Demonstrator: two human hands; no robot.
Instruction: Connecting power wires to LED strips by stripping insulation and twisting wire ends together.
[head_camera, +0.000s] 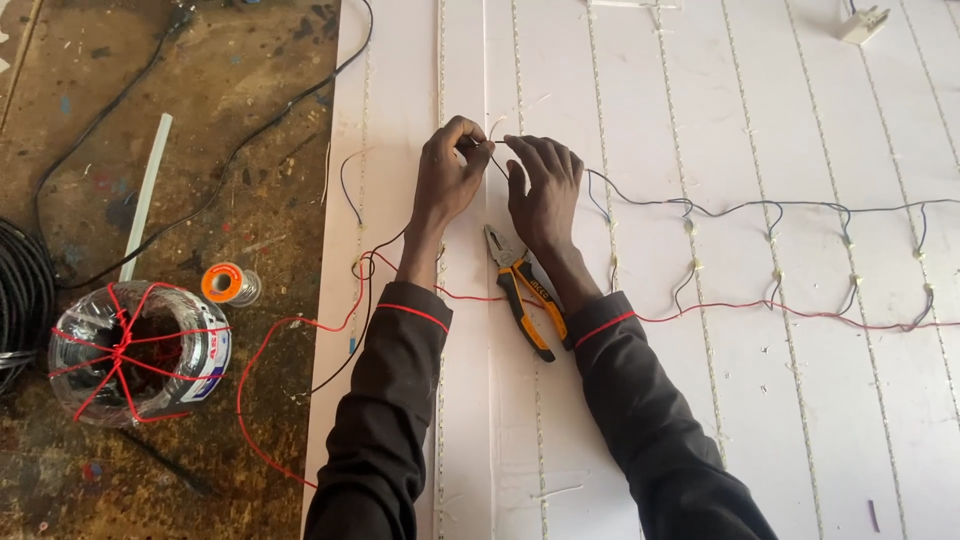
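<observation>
Honestly, both the left hand (447, 180) and right hand (543, 188) are pinched shut on that thin black wire (640, 203); tug too hard and it could snap or pull off the LED strip (600, 150).

The white board (800, 400) looks like smooth, matt plastic sheeting, with fine strips running along it. On it lie pliers (520, 290) with dull grey metal jaws and glossy orange-and-black plastic grips. The red wire (800, 312) and the black wire (740, 206) have thin, slightly shiny plastic insulation. The sleeves (385, 420) are dark matt cloth. Beside the board, the workbench (200, 120) is rough, stained and worn. The cut bottle (130, 350) is clear glossy plastic.
</observation>
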